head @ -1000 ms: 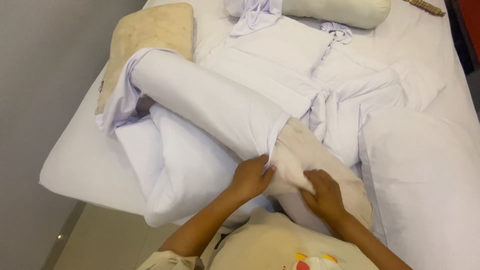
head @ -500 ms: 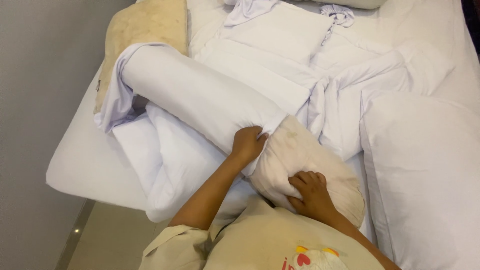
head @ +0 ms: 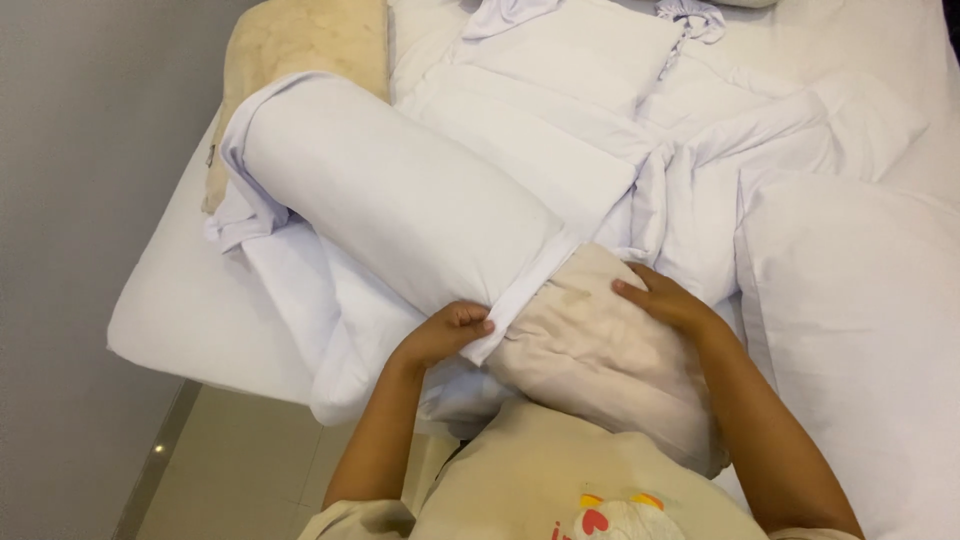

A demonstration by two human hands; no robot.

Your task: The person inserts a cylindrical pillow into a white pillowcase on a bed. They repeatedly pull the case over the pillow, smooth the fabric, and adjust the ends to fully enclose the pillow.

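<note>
A long bolster pillow lies slanted across the bed, its far part inside a white cover (head: 400, 205) and its near end bare and beige (head: 590, 350). My left hand (head: 445, 332) pinches the hem of the white cover at the near left side of the bolster. My right hand (head: 665, 300) rests flat on the bare beige end, fingers spread toward the cover's edge. The bolster's near end presses against my beige shirt (head: 560, 480).
A rumpled white duvet (head: 700, 170) covers the bed's middle. A large white pillow (head: 860, 340) lies at the right. A beige cushion (head: 300, 50) sits at the far left corner. The mattress edge (head: 190, 330) drops to a tiled floor (head: 240, 480) beside a grey wall.
My left hand has slid along the cover's hem toward me. My right hand has moved from the bolster's near end up onto its top by the hem. The view has tilted down.
</note>
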